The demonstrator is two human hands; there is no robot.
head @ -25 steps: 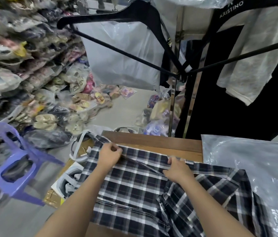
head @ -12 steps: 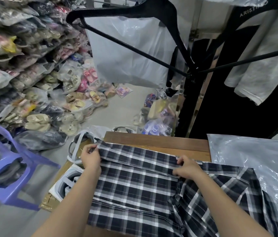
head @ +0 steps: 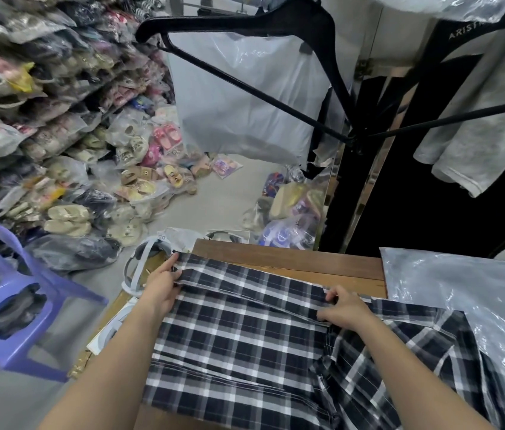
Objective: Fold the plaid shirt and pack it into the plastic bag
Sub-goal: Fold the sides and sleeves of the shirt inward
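Our left hand [head: 161, 290] and right hand [head: 342, 308] pinch the black-and-white plaid cotton shirt's [head: 245, 339] folded far edge; soft, limp fabric, so we'd grip both ends.

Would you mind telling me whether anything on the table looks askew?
The black-and-white plaid shirt lies skewed across the brown wooden table, its left corner overhanging the edge at the left hand.
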